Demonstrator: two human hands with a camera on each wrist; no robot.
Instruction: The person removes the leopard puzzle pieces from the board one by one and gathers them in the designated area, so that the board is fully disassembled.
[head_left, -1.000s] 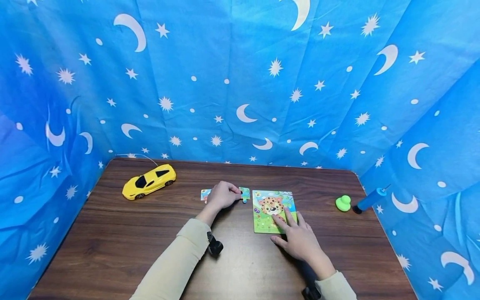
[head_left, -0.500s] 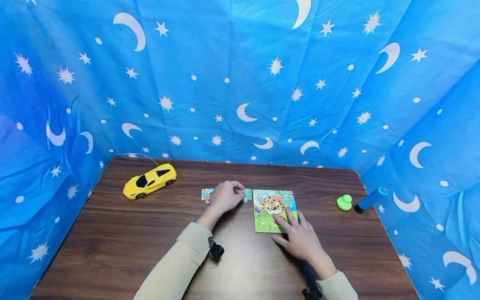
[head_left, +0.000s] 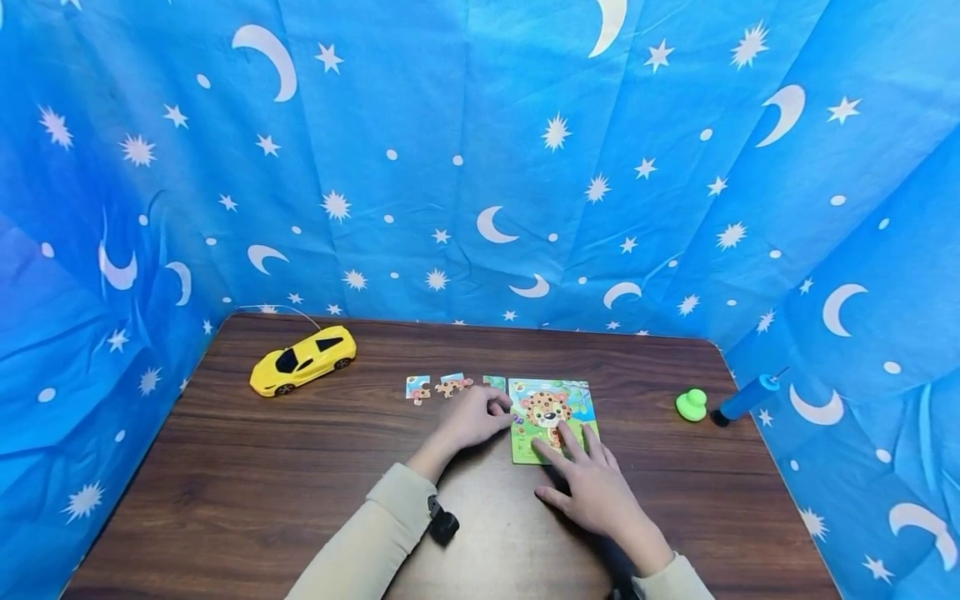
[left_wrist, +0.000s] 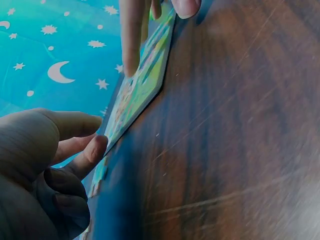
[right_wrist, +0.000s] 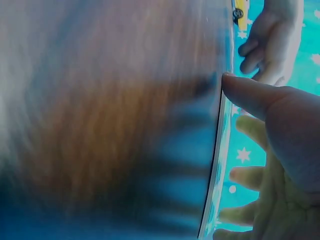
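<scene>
A leopard picture puzzle (head_left: 522, 450) lies flat on the wooden table in the head view. Fingers spread, my right hand (head_left: 600, 487) lies over its lower right part, the thumb off the near edge. My left hand (head_left: 472, 417) is at the puzzle's left edge; in the left wrist view its thumb and a finger (left_wrist: 82, 122) stand apart by the corner, with nothing between them. Loose jigsaw pieces lie behind that hand: one with a blue corner (head_left: 417, 387), a spotted one (head_left: 452, 384), and a green-blue one (head_left: 494, 382) close beside the puzzle.
A yellow toy car (head_left: 303, 362) sits at the back left of the table (head_left: 262, 483). Toward the right stand a lime-green knobbed object (head_left: 692, 405) and a blue pump-like cylinder (head_left: 746, 400). Blue star-and-moon cloth (head_left: 420, 192) hangs around the back and sides.
My left hand has moved right and nearer, from over the loose pieces to the puzzle's left edge, uncovering the spotted piece. The right hand's fingers have shifted slightly left on the puzzle.
</scene>
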